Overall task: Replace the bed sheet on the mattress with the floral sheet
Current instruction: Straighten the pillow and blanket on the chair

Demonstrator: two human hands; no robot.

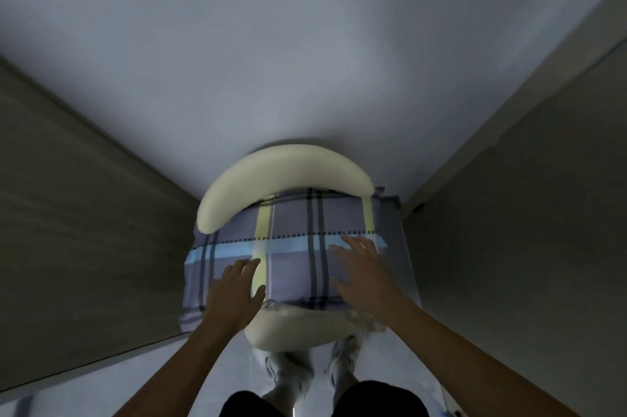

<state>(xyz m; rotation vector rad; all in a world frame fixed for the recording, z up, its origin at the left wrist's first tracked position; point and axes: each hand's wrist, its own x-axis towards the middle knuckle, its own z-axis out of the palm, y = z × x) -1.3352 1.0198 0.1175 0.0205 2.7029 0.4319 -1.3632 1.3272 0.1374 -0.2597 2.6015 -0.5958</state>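
A plaid pillow point(291, 247) in purple, light blue and yellow lies on a cream round-backed chair point(281, 175) against the white wall. My left hand point(237, 294) rests flat on the pillow's near left part, fingers straight. My right hand point(364, 274) lies on its right part with the fingers spread. Neither hand holds anything. No mattress, bed sheet or floral sheet is in view.
Tall grey-brown cabinet or door panels point(84, 230) close in on the left and right point(526, 230), leaving a narrow gap. The chair's cream seat edge point(298, 331) juts toward me. My shoes point(288, 372) stand on the pale floor just below it.
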